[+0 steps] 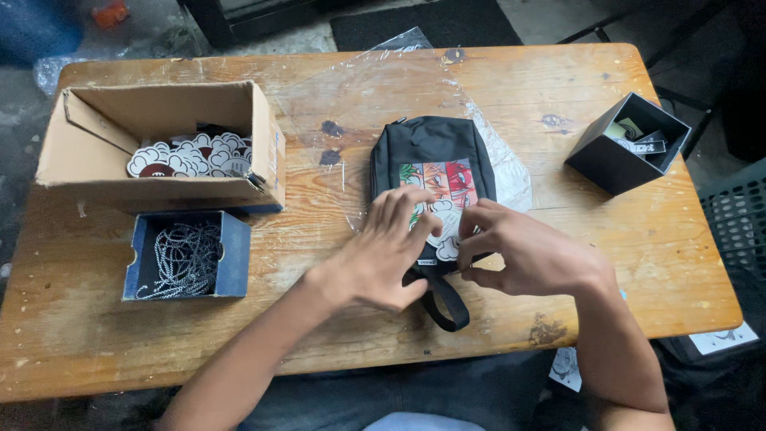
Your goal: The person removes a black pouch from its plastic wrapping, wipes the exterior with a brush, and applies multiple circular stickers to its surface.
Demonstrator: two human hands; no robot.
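A small black bag [432,153] with a colourful cartoon patch lies flat in the middle of the wooden table [558,80], on a clear plastic sheet [375,80]. My left hand [381,255] rests on the bag's lower left, fingers spread over the patch. My right hand [527,257] sits at the bag's lower right edge, its fingertips pinching a white cloud-shaped piece [448,247] at the bottom of the bag. A black strap loop [447,303] hangs from the bag toward me.
A cardboard box [159,191] with several white cloud-shaped pieces stands at the left. In front of it sits a dark blue box [234,255] of metal chains. A black box [606,164] with small cards is at the right.
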